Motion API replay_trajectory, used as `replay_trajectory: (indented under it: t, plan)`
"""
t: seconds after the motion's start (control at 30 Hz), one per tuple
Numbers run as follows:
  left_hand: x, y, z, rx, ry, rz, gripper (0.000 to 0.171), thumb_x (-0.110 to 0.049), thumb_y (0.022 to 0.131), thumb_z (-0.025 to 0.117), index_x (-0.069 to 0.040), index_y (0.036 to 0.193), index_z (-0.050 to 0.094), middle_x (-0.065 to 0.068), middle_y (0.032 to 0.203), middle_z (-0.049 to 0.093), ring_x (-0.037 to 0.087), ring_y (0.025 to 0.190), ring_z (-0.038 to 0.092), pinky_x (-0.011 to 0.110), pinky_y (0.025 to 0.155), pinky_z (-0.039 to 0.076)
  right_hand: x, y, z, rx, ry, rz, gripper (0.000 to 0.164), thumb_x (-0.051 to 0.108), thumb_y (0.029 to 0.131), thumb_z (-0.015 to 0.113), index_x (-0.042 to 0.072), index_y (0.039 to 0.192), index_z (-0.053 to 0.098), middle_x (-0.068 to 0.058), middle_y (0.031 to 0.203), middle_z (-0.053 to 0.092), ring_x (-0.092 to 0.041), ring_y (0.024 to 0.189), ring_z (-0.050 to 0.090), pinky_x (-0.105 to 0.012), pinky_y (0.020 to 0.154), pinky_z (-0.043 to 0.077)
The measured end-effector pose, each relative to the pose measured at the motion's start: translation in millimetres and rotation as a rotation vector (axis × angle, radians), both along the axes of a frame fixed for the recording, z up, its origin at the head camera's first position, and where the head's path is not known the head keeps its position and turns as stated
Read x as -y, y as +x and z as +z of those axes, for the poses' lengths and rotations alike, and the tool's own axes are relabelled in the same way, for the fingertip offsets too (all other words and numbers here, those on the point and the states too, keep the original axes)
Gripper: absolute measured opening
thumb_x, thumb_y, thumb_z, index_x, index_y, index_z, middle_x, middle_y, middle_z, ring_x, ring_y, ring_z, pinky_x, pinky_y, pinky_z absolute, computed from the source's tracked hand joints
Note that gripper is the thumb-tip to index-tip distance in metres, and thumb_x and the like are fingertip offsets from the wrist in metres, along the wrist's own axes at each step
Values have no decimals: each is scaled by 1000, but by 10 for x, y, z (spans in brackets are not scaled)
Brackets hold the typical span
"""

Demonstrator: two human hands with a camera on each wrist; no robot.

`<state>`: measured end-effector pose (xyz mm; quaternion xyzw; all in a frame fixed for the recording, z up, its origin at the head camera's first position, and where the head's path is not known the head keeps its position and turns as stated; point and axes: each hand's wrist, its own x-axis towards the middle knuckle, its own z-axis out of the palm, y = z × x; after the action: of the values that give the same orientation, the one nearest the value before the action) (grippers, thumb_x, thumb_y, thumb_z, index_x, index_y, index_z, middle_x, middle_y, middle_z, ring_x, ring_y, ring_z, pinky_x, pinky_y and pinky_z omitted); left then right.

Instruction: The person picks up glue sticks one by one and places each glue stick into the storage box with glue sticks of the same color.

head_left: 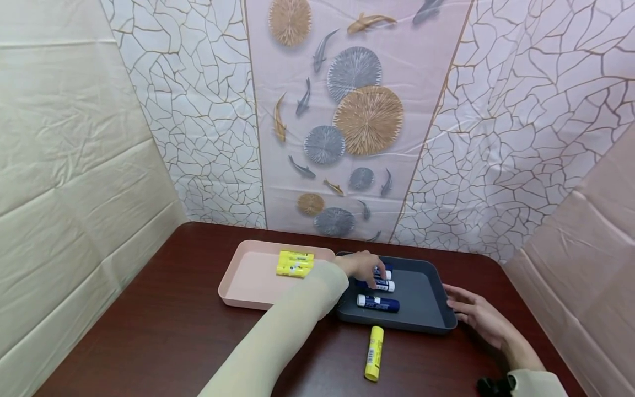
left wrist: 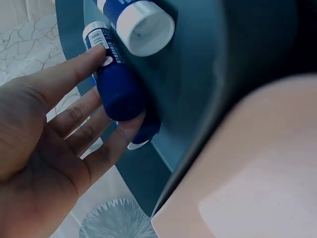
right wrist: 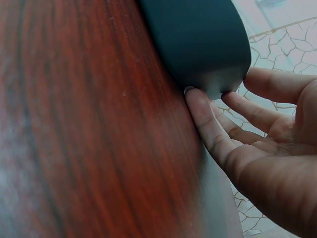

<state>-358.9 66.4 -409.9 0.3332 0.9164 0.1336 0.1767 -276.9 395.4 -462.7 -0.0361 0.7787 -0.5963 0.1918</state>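
My left hand [head_left: 364,266] reaches into the dark grey tray [head_left: 421,292]. In the left wrist view, the thumb and fingers of that hand [left wrist: 54,134] grip a dark blue glue stick [left wrist: 121,91] from both sides. A second blue glue stick, its white cap [left wrist: 146,29] toward the camera, lies close by; it is the nearest blue glue stick [head_left: 378,304] in the head view. Another blue one lies behind the gripped one, partly hidden by my fingers. My right hand [head_left: 478,315] touches the tray's right end, fingertips [right wrist: 200,101] against its outer wall.
Left of the dark tray stands a pink tray [head_left: 245,275], with yellow glue sticks [head_left: 295,264] side by side in it, partly behind my left sleeve. One yellow glue stick [head_left: 374,353] lies on the brown table [head_left: 163,331] in front. Cloth walls enclose the table.
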Motion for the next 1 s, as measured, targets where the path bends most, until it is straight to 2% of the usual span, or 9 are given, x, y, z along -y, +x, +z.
replay_trajectory:
  t: [0.1, 0.17, 0.4, 0.5, 0.7, 0.9, 1.0]
  plan:
    - [-2, 36, 0, -30, -24, -5, 31, -23, 96, 79, -30, 125, 74, -3, 127, 63, 12, 111, 51, 28, 84, 48, 0, -2, -5, 1, 3, -1, 74, 25, 109, 56, -3, 164, 15, -30, 158, 32, -7, 114, 63, -32, 95, 54]
    - [-2, 58, 4, -54, -36, -14, 30, -23, 95, 80, -30, 123, 73, -2, 132, 62, 13, 110, 53, 28, 84, 48, -1, -2, -6, 0, 3, -1, 74, 25, 109, 56, -3, 164, 15, -30, 158, 33, -8, 114, 63, -32, 95, 54]
    - [-23, 100, 2, -108, -52, -25, 29, -20, 92, 82, -29, 117, 71, -5, 120, 65, 12, 89, 56, 26, 75, 48, -5, 6, 7, -7, -4, 2, 74, 24, 109, 56, -4, 164, 15, -31, 157, 33, -8, 114, 63, -32, 94, 54]
    - [-40, 101, -1, -144, -67, -23, 28, -19, 92, 83, -30, 115, 72, -5, 120, 65, 12, 89, 55, 26, 74, 48, -8, 5, 9, -10, -5, 3, 74, 24, 109, 56, -4, 164, 15, -31, 156, 34, -8, 114, 63, -32, 94, 55]
    - [-23, 82, -13, -166, -52, 1, 29, -20, 92, 83, -29, 117, 73, -5, 125, 66, 10, 93, 56, 27, 79, 51, -14, 0, -6, -13, -5, 1, 73, 23, 109, 56, -4, 164, 16, -30, 154, 36, -9, 114, 63, -32, 94, 55]
    - [10, 53, -2, -155, -21, 15, 29, -20, 92, 83, -28, 118, 73, -5, 105, 66, 11, 86, 58, 27, 76, 50, -15, 0, 2, -16, -6, 4, 72, 23, 109, 56, -4, 164, 16, -30, 154, 36, -10, 113, 63, -32, 93, 55]
    - [48, 30, 0, -130, 26, 12, 29, -20, 93, 81, -27, 120, 73, -6, 99, 64, 10, 85, 58, 26, 74, 50, -14, -3, 5, -11, 0, 6, 73, 24, 110, 55, -4, 164, 16, -30, 156, 34, -9, 113, 63, -32, 94, 55]
